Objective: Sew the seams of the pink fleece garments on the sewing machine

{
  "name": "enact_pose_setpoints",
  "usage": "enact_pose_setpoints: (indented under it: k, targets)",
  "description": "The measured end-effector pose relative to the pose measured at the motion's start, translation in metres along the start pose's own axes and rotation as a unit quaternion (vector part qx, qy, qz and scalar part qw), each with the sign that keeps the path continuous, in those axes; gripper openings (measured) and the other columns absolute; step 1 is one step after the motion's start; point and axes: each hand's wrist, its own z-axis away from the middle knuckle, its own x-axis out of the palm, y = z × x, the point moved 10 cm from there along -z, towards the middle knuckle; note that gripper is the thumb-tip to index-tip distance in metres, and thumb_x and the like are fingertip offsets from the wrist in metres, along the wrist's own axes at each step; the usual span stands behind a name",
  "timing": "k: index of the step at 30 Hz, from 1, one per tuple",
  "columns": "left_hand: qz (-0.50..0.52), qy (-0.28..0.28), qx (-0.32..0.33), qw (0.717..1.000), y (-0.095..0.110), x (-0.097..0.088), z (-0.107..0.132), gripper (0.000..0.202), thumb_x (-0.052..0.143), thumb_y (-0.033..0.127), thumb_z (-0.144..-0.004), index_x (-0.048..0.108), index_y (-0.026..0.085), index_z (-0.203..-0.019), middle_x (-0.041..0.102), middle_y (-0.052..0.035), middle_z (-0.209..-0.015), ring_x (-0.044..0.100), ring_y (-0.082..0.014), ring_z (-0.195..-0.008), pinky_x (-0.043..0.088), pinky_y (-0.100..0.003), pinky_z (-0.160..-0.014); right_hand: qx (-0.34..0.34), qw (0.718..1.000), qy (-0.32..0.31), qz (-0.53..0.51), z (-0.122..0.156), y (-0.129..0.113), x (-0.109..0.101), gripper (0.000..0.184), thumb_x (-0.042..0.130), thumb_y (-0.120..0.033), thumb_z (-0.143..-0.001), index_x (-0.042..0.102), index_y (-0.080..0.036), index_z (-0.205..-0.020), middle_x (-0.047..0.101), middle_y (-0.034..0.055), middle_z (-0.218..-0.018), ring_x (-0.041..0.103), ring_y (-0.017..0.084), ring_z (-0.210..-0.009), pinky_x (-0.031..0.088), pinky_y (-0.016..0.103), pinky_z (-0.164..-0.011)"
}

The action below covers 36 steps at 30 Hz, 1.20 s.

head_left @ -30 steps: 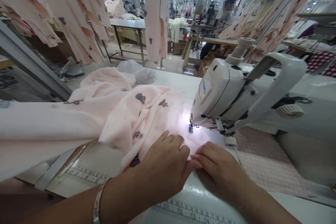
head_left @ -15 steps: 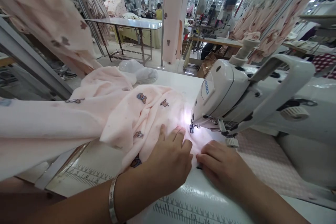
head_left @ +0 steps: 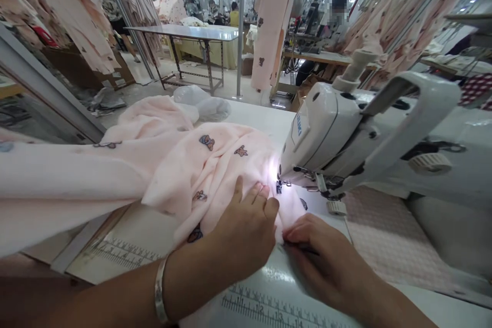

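Pale pink fabric [head_left: 226, 177] printed with small cartoon animals lies in folds across the white sewing machine table and runs under the lit presser foot [head_left: 279, 187]. My left hand [head_left: 246, 228] rests on it just left of the foot, fingers stretched and spread over the cloth; its thumb is hidden. At the fabric's near edge, my right hand [head_left: 323, 251] has thumb and fingers pinched together on the cloth, in front of the needle area. A dark print shows on the fabric right of the foot. The white sewing machine head [head_left: 323, 128] stands over the right side.
Ruler markings [head_left: 265, 310] run along the table's near edge. Pink checked cloth [head_left: 388, 236] lies under the machine arm. A clear plastic bag [head_left: 203, 105] sits at the table's back. Printed pink pieces [head_left: 274, 25] hang beyond, and a person [head_left: 338, 20] is at another machine.
My right hand has turned and shifted slightly left, pinching the fabric edge. A dark print now shows beside the foot. At upper left the hanging cloth has shifted, uncovering a person behind.
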Motion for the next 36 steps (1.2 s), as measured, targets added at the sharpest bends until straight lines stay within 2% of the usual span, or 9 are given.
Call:
enact_pose_setpoints:
  k: [5, 11, 16, 21, 25, 27, 31, 33, 36]
  targets:
    - [0.094, -0.024, 0.061, 0.993, -0.012, 0.001, -0.001, 0.029, 0.04, 0.024, -0.085, 0.05, 0.01, -0.109, 0.045, -0.0151, -0.129, 0.035, -0.027, -0.125, 0.018, -0.052, -0.107, 0.007, 1.0, -0.019, 0.002, -0.001, -0.003, 0.006, 0.017, 0.045, -0.011, -0.083, 0.051, -0.021, -0.096, 0.056, 0.0019, -0.083, 0.049, 0.015, -0.077, 0.04, 0.03, -0.064]
    - [0.081, -0.021, 0.005, 0.996, -0.012, -0.003, -0.002, 0.028, 0.041, 0.023, -0.085, 0.05, 0.009, -0.107, 0.05, -0.0163, -0.123, 0.036, -0.0285, -0.124, 0.015, -0.056, -0.106, -0.004, 1.0, -0.003, 0.016, -0.004, -0.007, 0.005, 0.016, 0.045, -0.012, -0.085, 0.053, -0.02, -0.096, 0.056, 0.0014, -0.081, 0.048, 0.015, -0.076, 0.039, 0.029, -0.064]
    - [0.107, -0.011, 0.033, 0.994, -0.015, -0.001, 0.003, 0.03, 0.043, 0.027, -0.086, 0.05, 0.012, -0.111, 0.044, -0.0135, -0.131, 0.033, -0.0254, -0.127, 0.014, -0.051, -0.108, -0.045, 0.996, -0.001, 0.074, -0.005, -0.016, 0.012, 0.017, 0.046, -0.012, -0.085, 0.055, -0.017, -0.099, 0.056, 0.0037, -0.082, 0.046, 0.016, -0.076, 0.04, 0.03, -0.066]
    - [0.147, 0.016, 0.041, 0.988, -0.023, -0.005, 0.004, 0.033, 0.048, 0.029, -0.084, 0.047, 0.013, -0.112, 0.046, -0.0112, -0.129, 0.034, -0.0235, -0.126, 0.011, -0.049, -0.109, -0.039, 0.987, -0.032, 0.151, -0.006, -0.017, 0.019, 0.015, 0.049, -0.018, -0.086, 0.056, -0.019, -0.098, 0.053, 0.0051, -0.083, 0.047, 0.018, -0.076, 0.042, 0.034, -0.066]
    - [0.172, 0.016, 0.042, 0.984, -0.032, -0.004, -0.007, 0.043, 0.05, 0.029, -0.082, 0.04, 0.011, -0.119, 0.052, -0.0112, -0.119, 0.044, -0.023, -0.117, 0.012, -0.049, -0.109, -0.036, 0.972, -0.012, 0.231, -0.01, 0.001, 0.0, 0.015, 0.049, -0.028, -0.087, 0.057, -0.022, -0.099, 0.06, 0.0077, -0.096, 0.056, 0.021, -0.085, 0.047, 0.038, -0.071]
    - [0.178, 0.009, 0.029, 0.984, -0.041, -0.001, -0.016, 0.041, 0.051, 0.028, -0.081, 0.04, 0.012, -0.118, 0.054, -0.0101, -0.116, 0.048, -0.0229, -0.111, 0.012, -0.049, -0.109, -0.04, 0.946, 0.032, 0.32, -0.012, 0.013, -0.017, 0.02, 0.044, -0.032, -0.09, 0.058, -0.021, -0.099, 0.064, 0.0084, -0.1, 0.061, 0.022, -0.084, 0.048, 0.039, -0.071]
    - [0.18, 0.01, 0.031, 0.983, -0.052, 0.001, -0.032, 0.039, 0.052, 0.032, -0.082, 0.04, 0.015, -0.114, 0.055, -0.0087, -0.113, 0.049, -0.0232, -0.108, 0.01, -0.051, -0.109, -0.068, 0.897, 0.111, 0.422, -0.011, 0.015, -0.038, 0.023, 0.045, -0.037, -0.09, 0.061, -0.022, -0.091, 0.069, 0.0051, -0.079, 0.063, 0.023, -0.071, 0.048, 0.04, -0.065]
    - [0.179, 0.008, 0.04, 0.983, -0.053, 0.002, -0.036, 0.038, 0.053, 0.032, -0.081, 0.04, 0.015, -0.113, 0.056, -0.0081, -0.11, 0.049, -0.0233, -0.107, 0.01, -0.05, -0.109, -0.093, 0.904, 0.108, 0.403, -0.013, 0.005, -0.033, 0.017, 0.049, -0.032, -0.088, 0.061, -0.022, -0.094, 0.069, 0.0051, -0.08, 0.063, 0.023, -0.074, 0.048, 0.039, -0.068]
    - [0.177, 0.014, 0.042, 0.983, -0.053, 0.001, -0.036, 0.036, 0.053, 0.029, -0.081, 0.041, 0.015, -0.111, 0.056, -0.0082, -0.11, 0.047, -0.0245, -0.111, 0.012, -0.051, -0.108, -0.1, 0.938, 0.071, 0.325, -0.019, -0.007, -0.018, 0.016, 0.048, -0.022, -0.088, 0.058, -0.02, -0.101, 0.066, 0.0053, -0.089, 0.061, 0.02, -0.081, 0.048, 0.035, -0.071]
